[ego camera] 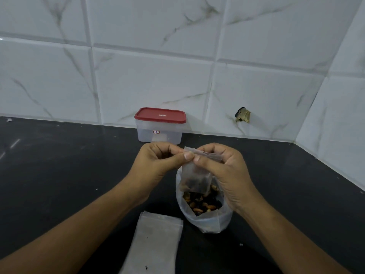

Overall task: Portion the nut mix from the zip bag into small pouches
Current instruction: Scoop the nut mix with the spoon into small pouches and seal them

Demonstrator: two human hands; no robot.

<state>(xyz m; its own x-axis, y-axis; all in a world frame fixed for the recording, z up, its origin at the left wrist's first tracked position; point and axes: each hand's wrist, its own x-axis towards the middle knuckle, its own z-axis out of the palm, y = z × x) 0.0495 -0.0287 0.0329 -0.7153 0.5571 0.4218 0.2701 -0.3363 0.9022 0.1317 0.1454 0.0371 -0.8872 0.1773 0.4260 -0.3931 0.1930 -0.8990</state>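
Nearest, a stack of empty pouches (pixel 156 242) lies flat on the black desk (pixel 59 175). Just right, the open zip bag (pixel 207 220) stands holding nut mix (pixel 201 204). Above it, left hand (pixel 158 163) and right hand (pixel 223 171) pinch a part-filled pouch (pixel 195 178) at its top edge. Farthest, a red-lidded container (pixel 160 125) stands against the tiled wall (pixel 158 76).

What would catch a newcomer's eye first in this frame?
Dead centre, the left hand and right hand pinch the top edge of a small pouch holding some nut mix, lifted just above the open zip bag of nuts on the black counter. Next comes the red-lidded container against the tiled wall behind, then the flat stack of empty pouches near the left forearm.
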